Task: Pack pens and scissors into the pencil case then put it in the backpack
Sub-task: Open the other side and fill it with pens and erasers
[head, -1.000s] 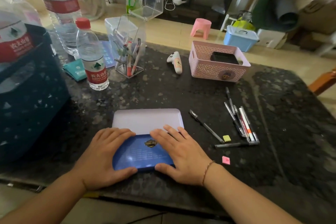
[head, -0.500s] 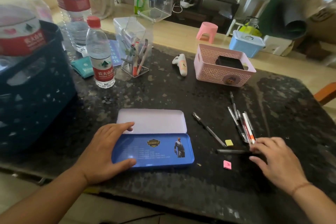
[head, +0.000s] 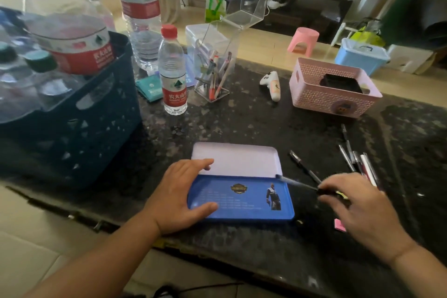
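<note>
The pencil case (head: 246,201) lies open on the dark stone table (head: 242,123), blue half toward me, white half (head: 239,159) behind it. My left hand (head: 179,196) grips the case's left end, thumb on the blue half. My right hand (head: 358,208) holds a dark pen (head: 297,182) by one end, its tip over the case's right rim. Another black pen (head: 304,169) lies just right of the case. Several more pens (head: 358,159) lie in a bunch farther right. No scissors or backpack can be made out.
A dark blue crate (head: 79,128) of water bottles fills the left. A small bottle (head: 173,72), a clear pen holder (head: 215,72), a white controller (head: 272,86) and a pink basket (head: 331,94) stand behind. A pink eraser (head: 339,225) lies by my right hand.
My right hand left the case, reached right to the loose pens, picked one up and has carried it back left to the case's right edge. My left hand stays on the case.
</note>
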`<state>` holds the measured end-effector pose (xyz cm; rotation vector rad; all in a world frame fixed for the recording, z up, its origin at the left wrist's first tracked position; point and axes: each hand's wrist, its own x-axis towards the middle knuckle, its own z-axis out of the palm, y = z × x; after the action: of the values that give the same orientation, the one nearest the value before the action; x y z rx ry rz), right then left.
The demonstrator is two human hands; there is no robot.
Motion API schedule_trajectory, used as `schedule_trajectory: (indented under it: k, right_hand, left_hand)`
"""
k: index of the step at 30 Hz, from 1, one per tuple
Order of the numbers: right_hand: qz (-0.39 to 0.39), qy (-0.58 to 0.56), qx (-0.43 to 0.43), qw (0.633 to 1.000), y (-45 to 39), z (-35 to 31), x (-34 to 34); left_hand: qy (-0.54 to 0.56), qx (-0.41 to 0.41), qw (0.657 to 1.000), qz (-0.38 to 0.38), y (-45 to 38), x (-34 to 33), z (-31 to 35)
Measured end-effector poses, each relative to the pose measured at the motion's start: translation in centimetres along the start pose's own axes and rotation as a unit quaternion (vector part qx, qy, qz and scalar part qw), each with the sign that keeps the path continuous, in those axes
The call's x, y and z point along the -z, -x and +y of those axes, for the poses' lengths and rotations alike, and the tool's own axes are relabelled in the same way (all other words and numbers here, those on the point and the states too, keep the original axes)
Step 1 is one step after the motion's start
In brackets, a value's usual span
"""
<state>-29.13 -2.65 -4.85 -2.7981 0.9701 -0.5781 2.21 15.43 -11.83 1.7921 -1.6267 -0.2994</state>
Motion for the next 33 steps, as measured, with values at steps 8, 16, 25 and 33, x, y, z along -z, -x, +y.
schedule_trajectory:
  k: [8, 16, 25, 33]
  right_hand:
    - [-0.085, -0.054, 0.042, 0.994, -5.7, -8.0, -7.9]
    - [-0.064, -0.144, 0.009, 0.987, -5.5, -7.8, -8.5]
    - [0.027, 0.039, -0.187, 0.981, -5.4, -1.3, -4.9]
    - [-0.079, 0.103, -0.28, 0.951, -4.6, 1.3, -5.2]
  left_hand:
    - [-0.019, -0.015, 1.0, 0.006, -0.2, 0.0, 0.0]
    - [-0.023, -0.031, 0.999, 0.011, -0.2, -0.1, -0.4]
    - [-0.031, -0.032, 0.999, 0.019, -0.2, -0.2, -0.2]
    - [-0.045, -0.028, 0.998, 0.015, -0.1, -0.1, 0.1]
